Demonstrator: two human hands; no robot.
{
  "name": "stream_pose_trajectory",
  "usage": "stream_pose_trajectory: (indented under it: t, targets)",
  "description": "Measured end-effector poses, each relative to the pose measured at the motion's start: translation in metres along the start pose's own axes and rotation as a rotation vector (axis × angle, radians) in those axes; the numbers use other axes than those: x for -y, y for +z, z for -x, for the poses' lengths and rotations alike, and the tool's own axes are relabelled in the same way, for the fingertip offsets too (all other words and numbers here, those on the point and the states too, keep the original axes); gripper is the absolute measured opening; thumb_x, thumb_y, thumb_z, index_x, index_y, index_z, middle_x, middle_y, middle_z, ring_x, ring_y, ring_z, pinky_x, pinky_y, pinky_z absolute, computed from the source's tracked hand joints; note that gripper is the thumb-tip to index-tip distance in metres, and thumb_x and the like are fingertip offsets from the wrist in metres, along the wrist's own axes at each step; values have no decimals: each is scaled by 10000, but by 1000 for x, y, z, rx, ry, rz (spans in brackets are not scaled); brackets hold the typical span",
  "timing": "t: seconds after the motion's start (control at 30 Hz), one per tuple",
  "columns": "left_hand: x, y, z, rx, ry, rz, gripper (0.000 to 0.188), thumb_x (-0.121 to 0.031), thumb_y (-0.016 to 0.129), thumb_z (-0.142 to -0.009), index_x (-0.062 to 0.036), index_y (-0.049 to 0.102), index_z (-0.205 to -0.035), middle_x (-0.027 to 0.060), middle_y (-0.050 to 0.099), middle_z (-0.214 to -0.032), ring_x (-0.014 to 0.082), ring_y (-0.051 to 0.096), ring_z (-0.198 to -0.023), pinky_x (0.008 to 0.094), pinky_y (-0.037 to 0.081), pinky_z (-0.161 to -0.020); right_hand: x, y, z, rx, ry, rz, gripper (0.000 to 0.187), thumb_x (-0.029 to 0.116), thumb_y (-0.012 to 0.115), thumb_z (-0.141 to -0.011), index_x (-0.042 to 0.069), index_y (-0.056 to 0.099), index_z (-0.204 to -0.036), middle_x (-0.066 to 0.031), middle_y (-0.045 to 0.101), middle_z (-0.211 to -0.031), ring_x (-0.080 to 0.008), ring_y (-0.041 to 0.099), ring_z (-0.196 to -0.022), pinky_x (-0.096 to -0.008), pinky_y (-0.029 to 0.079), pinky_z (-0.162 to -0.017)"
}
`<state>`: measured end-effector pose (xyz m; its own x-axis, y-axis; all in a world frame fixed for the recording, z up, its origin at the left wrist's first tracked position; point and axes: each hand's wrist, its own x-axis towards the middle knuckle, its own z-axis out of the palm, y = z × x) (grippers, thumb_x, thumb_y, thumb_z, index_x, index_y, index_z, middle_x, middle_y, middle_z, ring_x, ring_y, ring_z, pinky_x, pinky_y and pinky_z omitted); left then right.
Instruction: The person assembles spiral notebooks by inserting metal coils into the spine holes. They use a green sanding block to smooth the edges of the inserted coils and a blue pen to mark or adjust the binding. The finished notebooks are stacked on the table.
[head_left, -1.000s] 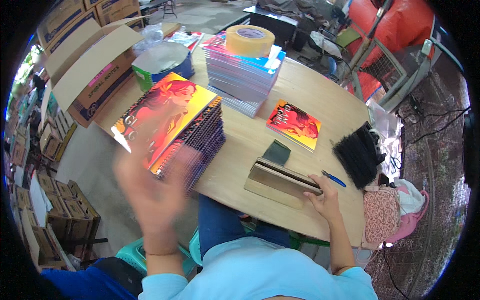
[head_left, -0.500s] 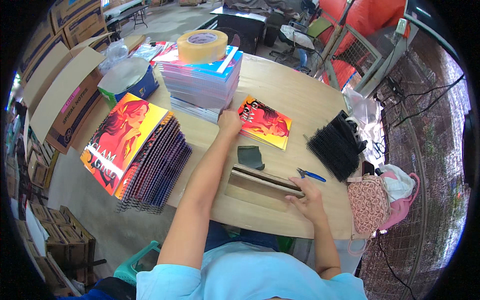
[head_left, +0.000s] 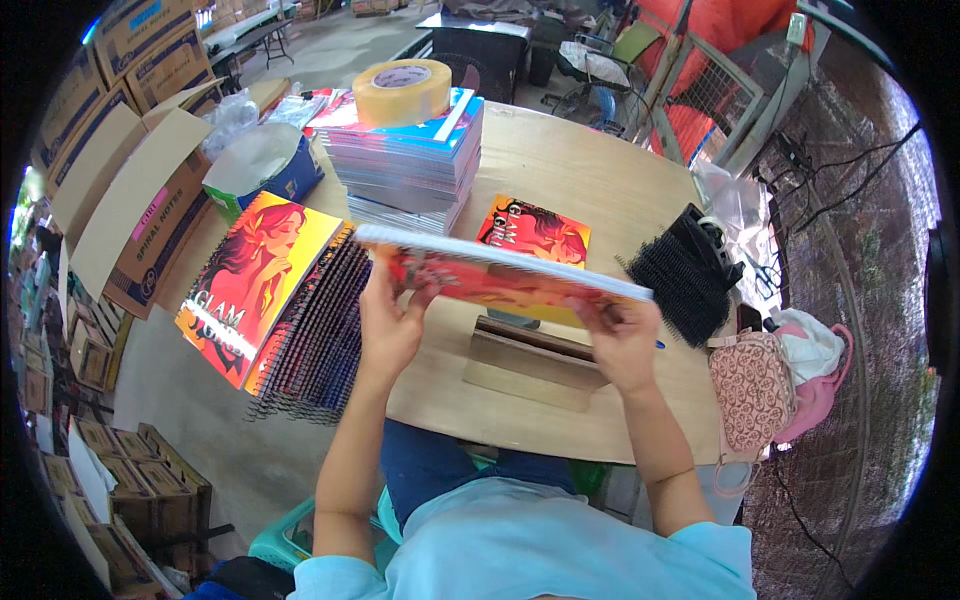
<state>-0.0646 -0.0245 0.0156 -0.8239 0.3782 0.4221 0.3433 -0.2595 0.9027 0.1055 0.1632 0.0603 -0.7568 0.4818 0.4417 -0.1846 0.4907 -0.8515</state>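
A thick notebook (head_left: 480, 283) with a red and yellow cover is held up above the table, tilted and smeared by motion. My left hand (head_left: 393, 325) grips its left end, and my right hand (head_left: 625, 340) is closed on its right end. Just below it on the table stands a brown slotted holder (head_left: 530, 362), which looks like board. Behind the held notebook, another notebook with the same red and yellow cover (head_left: 535, 228) lies flat, partly covered from view. The small dark green piece beside the holder is mostly hidden.
Spiral-bound notebooks (head_left: 262, 280) are piled at the left. A tall stack of unbound notebooks (head_left: 400, 165) carries a wide tape roll (head_left: 402, 92). Black spiral coils (head_left: 680, 280) lie at the right near a pink patterned bag (head_left: 752, 390). An open carton (head_left: 155, 245) stands far left.
My left hand has come back from beside the tall stack, and my right hand has left the slotted holder. Both now hold a notebook up in front of me.
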Motion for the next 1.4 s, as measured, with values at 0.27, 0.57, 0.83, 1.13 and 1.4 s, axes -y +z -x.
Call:
stream_pose_trajectory:
  t: [0.27, 0.57, 0.83, 1.13, 1.4]
  targets:
    - [63, -25, 26, 147, -76, 34, 604, 148, 548, -854, -46, 359, -1395, 53, 544, -1234, 151, 541, -1132, 285, 490, -944, -21, 26, 13, 41, -75, 92, 176, 16, 705, -814, 2, 664, -985, -143, 697, -850, -172, 676, -744, -288, 500, -672]
    - [54, 1, 23, 121, -65, 85, 563, 176, 586, -799, -31, 482, -1312, 33, 556, -1205, 108, 549, -1031, 227, 500, -873, -12, 7, 23, -28, -36, -5, 216, -98, 651, -799, 20, 684, -978, -109, 711, -900, -152, 677, -796, -270, 516, -728]
    - [47, -21, 27, 12, -154, 153, 557, 198, 603, -762, -36, 530, -1262, -18, 561, -994, 69, 543, -913, 192, 483, -812, -1, 30, 7, 86, -154, 66, 247, -115, 636, -769, 15, 675, -975, -108, 710, -899, -216, 696, -820, -309, 533, -739]
    - [50, 13, 67, 328, -36, -315, 577, -48, 547, -895, -10, 343, -1433, 133, 516, -1278, 236, 539, -1173, 352, 425, -1004, -33, -29, 53, 41, 25, 300, 267, -20, 646, -827, 34, 631, -1088, -117, 671, -1082, -243, 625, -1027, -352, 486, -863]
    - [61, 41, 87, 159, -222, 108, 806, -285, 666, -879, 0, 217, -1485, 197, 363, -1420, 294, 331, -1359, 398, 251, -1130, -107, -65, 77, 244, 298, -647, 670, 370, 609, -936, 33, 351, -1455, -145, 341, -1504, -251, 343, -1367, -403, 210, -1150]
